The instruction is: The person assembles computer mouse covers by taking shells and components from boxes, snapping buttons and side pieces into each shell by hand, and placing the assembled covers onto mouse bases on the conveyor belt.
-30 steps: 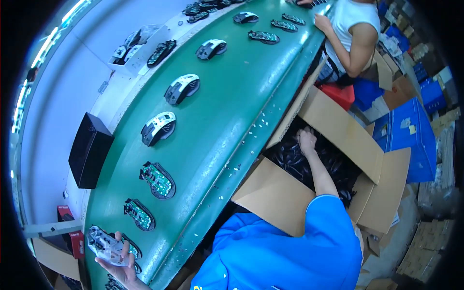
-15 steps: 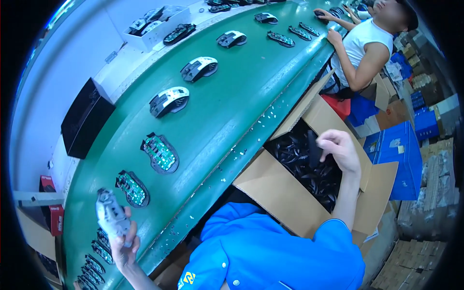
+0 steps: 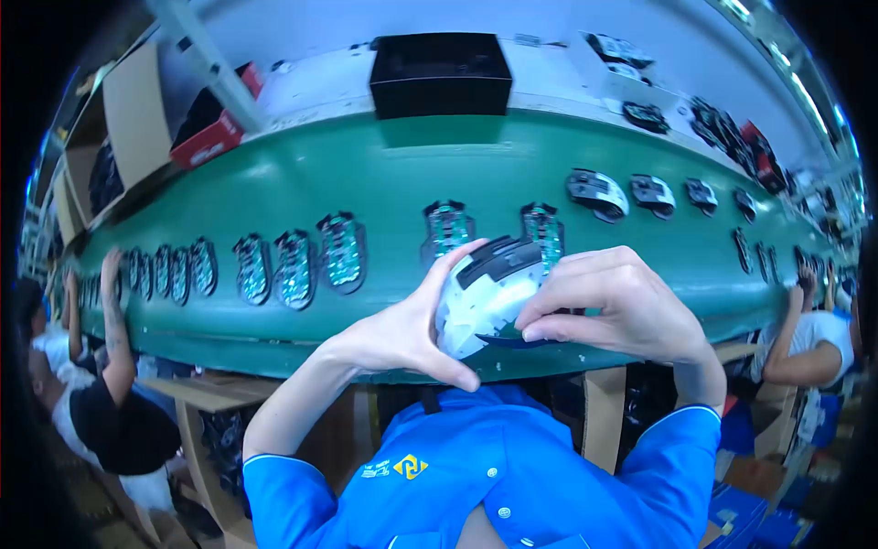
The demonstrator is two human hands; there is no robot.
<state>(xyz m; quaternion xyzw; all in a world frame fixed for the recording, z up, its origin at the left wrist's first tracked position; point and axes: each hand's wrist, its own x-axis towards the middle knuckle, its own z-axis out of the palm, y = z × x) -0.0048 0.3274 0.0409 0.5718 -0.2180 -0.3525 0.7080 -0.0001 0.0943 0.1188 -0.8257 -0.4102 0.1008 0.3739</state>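
Observation:
In front of my chest, my left hand (image 3: 398,331) grips a white and dark grey computer mouse shell (image 3: 483,306), with thumb below and fingers behind it. My right hand (image 3: 626,306) pinches a thin, curved black side piece (image 3: 514,343) at the shell's lower right edge. Whether that piece is seated or only touching cannot be made out. Behind the shell, two mouse bases with green circuit boards, one at left (image 3: 448,224) and one at right (image 3: 543,229), lie on the green work surface (image 3: 384,183) and are partly covered by my hands and the shell.
More circuit-board mouse bases (image 3: 294,270) line up at left; several white and grey mice (image 3: 596,194) stand at right. A black box (image 3: 441,78) sits on the back ledge. Open cartons (image 3: 605,416) flank me below the edge. Co-workers work at far left (image 3: 114,412) and far right (image 3: 814,343).
The view has swung left. My left hand has brought the shell to the middle, and my right hand has come from the carton of black pieces to the shell, holding one piece.

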